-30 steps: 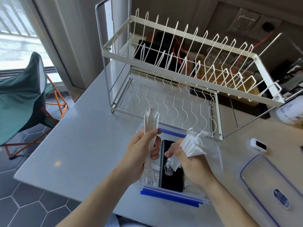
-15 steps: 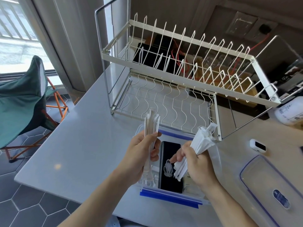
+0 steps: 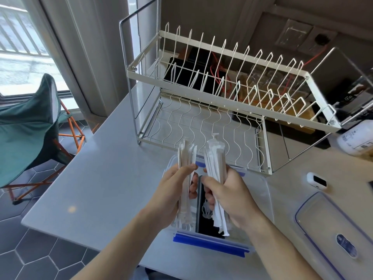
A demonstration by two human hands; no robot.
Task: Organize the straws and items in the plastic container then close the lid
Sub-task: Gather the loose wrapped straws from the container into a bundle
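Mid-sort. Left hand and right hand, fingers closed, each grip a straw bundle above open container. Lid aside on counter; closing pending.

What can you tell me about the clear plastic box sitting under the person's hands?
The clear plastic container is a rectangular box with see-through walls and blue locking flaps on its near and far ends. It sits open on the grey counter, just in front of the dish rack. A flat black item lies inside. The left hand and right hand each hold a bundle of wrapped straws upright over it. Its lid lies apart, to the right.
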